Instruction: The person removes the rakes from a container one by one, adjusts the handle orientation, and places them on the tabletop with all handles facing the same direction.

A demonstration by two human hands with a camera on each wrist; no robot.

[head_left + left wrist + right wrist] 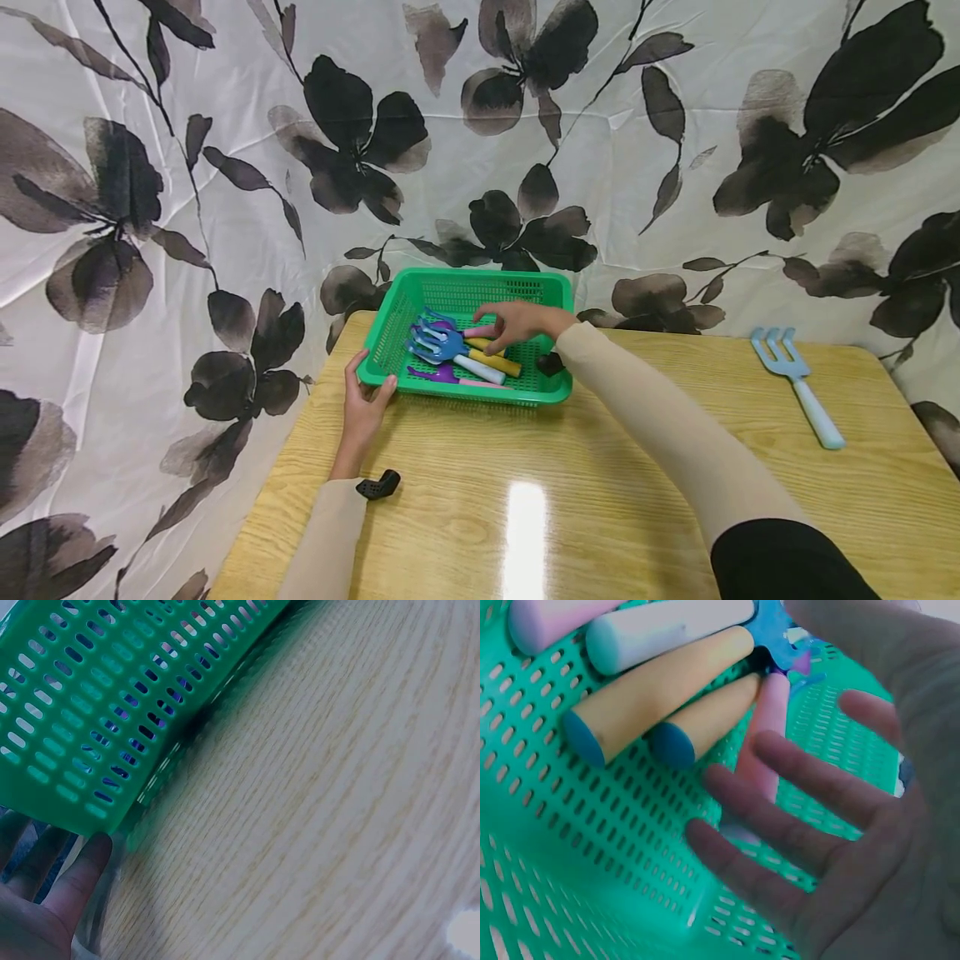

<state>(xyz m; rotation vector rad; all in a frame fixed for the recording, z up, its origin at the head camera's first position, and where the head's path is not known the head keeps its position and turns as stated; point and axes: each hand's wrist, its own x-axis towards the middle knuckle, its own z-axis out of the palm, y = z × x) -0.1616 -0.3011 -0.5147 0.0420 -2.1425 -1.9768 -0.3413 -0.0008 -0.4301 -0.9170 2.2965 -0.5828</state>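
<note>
A green plastic basket [465, 392] with slotted walls stands at the table's back edge. Inside lie toy garden tools: a blue hand fork [441, 342] with a pale handle [480, 369], tools with yellow handles [495, 360], and a purple tool [438, 374] with a pink handle. My left hand [365, 412] touches the basket's near left corner, fingers at the end wall and thumb at the front. My right hand [522, 322] reaches into the basket over the handles. In the right wrist view its fingers are spread beside a pink handle [765, 742], gripping nothing.
A light blue toy fork [798, 387] lies apart on the right of the wooden table [600, 500]. Floral cloth [637, 167] hangs behind and to the left. A glare spot shines on the table's front part.
</note>
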